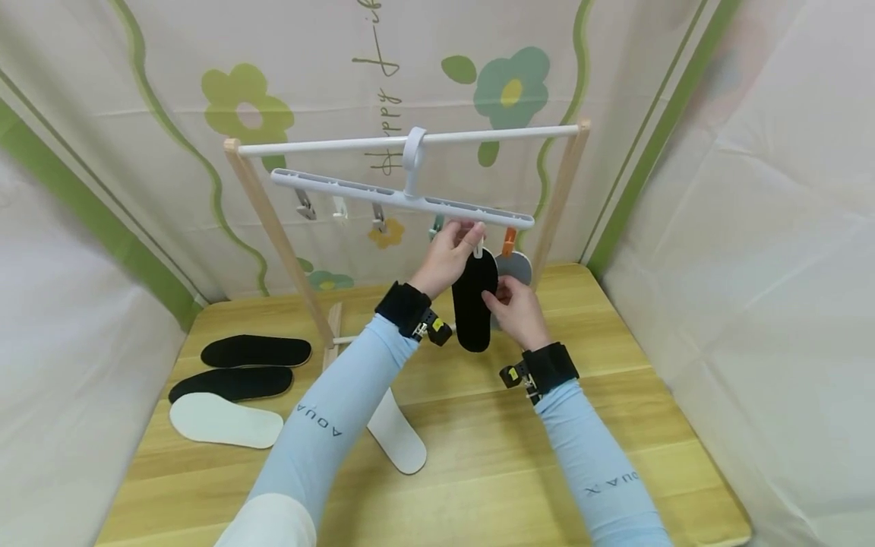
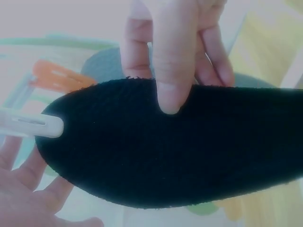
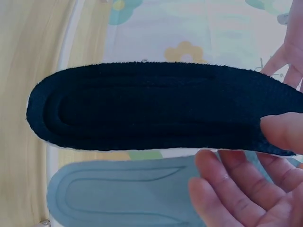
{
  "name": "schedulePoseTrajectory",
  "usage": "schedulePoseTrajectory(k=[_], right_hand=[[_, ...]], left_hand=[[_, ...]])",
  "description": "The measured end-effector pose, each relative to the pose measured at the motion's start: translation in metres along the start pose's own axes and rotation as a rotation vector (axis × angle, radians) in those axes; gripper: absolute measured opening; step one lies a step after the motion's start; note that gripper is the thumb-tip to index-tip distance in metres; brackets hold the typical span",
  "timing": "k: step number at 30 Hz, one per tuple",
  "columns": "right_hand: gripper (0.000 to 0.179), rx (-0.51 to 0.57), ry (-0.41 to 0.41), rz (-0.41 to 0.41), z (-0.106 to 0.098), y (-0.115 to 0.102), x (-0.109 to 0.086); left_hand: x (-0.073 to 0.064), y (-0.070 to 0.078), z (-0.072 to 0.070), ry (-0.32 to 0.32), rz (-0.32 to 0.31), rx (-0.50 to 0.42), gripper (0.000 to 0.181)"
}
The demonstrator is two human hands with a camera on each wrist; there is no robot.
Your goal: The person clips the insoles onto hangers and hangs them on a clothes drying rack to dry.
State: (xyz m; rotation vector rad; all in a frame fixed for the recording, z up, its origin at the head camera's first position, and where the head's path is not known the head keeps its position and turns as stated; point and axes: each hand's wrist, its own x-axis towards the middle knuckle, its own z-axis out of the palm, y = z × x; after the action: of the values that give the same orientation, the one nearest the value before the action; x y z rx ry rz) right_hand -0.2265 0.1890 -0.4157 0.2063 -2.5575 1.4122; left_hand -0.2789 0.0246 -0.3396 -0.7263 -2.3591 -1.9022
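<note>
A black insole [image 1: 473, 304] hangs upright under the grey-white clip hanger [image 1: 403, 199], its top end in a white clip [image 2: 38, 124]. My left hand [image 1: 447, 254] pinches the upper part of that clip; the fingertips are partly hidden. With thumb in front and fingers behind, my right hand [image 1: 521, 308] pinches the black insole's right edge. Just behind it, a grey insole [image 3: 123, 189] hangs from an orange clip [image 1: 509, 241].
The hanger hooks over the white rail [image 1: 506, 135] of a wooden stand [image 1: 273, 228]. Several clips hang along its left half, including a grey one [image 1: 304, 203]. Two black insoles [image 1: 256, 351] and a white insole [image 1: 225, 420] lie left; another white insole [image 1: 398, 434] lies at centre.
</note>
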Motion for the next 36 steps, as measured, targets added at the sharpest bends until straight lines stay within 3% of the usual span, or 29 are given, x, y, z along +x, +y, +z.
schedulePoseTrajectory(k=[15, 22, 36], right_hand=[[0.037, 0.028, -0.042, 0.013, 0.0035, 0.0006, 0.0015], [0.038, 0.051, -0.026, 0.002, 0.0031, 0.0010, -0.0019], [0.037, 0.012, -0.003, 0.008, 0.0035, 0.0055, -0.0062]], left_hand=[[-0.0035, -0.0016, -0.0033, -0.013, -0.021, 0.069, 0.050], [-0.0035, -0.0024, -0.0031, -0.021, -0.002, 0.066, 0.050], [-0.0089, -0.0090, -0.0073, -0.046, -0.038, 0.054, 0.059]])
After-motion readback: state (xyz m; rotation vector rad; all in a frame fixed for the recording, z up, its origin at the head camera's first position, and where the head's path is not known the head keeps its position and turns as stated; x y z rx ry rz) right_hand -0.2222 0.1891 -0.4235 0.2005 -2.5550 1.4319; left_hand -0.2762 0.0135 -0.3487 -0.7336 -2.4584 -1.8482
